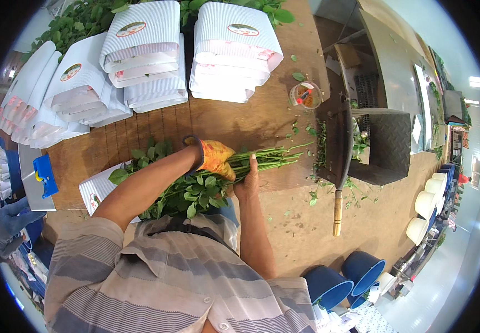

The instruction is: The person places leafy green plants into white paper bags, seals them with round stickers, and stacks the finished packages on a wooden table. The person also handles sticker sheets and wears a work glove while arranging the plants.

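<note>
The table reached from a leafy pile, cut off at the top, to near the person's shirt. White packets took up its far left; a strip of wood lay open between them and the bunch. That bunch lay in both hands along the near edge, its stems ending short of the cutter. The left forearm hid some leaves; the bunch's left end was hard to make out. The gloved left hand was closed over the stems, fingertips partly hidden; the right hand gripped nearer their ends, thumb on top, other fingers mostly hidden. A clear cup stood near the cutter.
</note>
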### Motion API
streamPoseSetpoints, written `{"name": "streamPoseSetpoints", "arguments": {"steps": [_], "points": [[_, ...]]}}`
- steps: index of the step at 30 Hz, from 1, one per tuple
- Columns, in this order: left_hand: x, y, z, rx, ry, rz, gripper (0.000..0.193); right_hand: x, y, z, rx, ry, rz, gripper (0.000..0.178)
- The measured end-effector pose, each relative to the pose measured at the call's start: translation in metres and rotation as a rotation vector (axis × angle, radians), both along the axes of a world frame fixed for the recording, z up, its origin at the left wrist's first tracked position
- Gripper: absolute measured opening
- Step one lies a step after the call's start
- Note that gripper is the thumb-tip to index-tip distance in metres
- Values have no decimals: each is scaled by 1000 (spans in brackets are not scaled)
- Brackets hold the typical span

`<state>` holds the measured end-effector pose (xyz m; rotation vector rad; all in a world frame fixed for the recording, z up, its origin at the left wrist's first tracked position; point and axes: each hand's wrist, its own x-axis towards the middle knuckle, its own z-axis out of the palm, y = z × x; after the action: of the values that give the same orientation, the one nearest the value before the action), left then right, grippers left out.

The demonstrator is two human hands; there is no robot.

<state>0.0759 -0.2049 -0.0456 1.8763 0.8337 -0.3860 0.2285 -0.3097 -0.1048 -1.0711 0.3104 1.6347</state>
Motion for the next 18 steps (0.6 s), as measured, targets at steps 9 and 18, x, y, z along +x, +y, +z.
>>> {"name": "streamPoseSetpoints", "arguments": {"steps": [9, 18], "points": [[9, -50, -26, 384, -32, 220, 44, -8, 2, -9, 50, -99, -88, 41], [7, -58, -2, 423, 109, 366, 49, 6, 8, -41, 207, 40, 53, 45]]}}
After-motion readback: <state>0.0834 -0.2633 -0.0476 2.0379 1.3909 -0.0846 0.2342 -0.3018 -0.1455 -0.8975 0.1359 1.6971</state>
